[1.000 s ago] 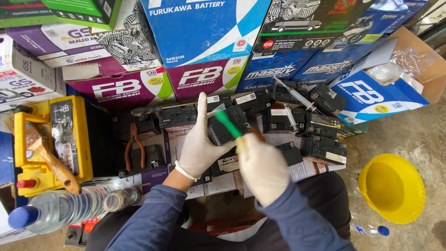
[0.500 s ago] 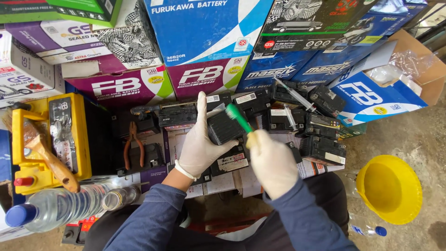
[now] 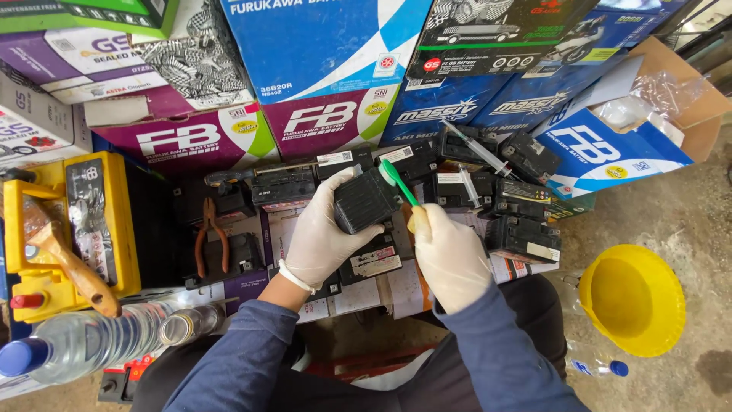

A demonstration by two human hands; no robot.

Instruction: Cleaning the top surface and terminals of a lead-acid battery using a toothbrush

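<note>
Brushing a small black battery [image 3: 364, 201] with a green toothbrush [image 3: 398, 180].
Left hand [image 3: 324, 229], earlier splayed, now clamps the battery; right hand [image 3: 450, 255] grips the brush, bristles touching its far-right corner.

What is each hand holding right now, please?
Left hand: closed on a small black battery.
Right hand: closed on a green toothbrush.

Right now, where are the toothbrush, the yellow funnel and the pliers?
toothbrush [image 3: 399, 183]: head view, on its green neck.
yellow funnel [image 3: 633, 299]: head view, on its inner bowl.
pliers [image 3: 211, 243]: head view, on the orange handles.
</note>
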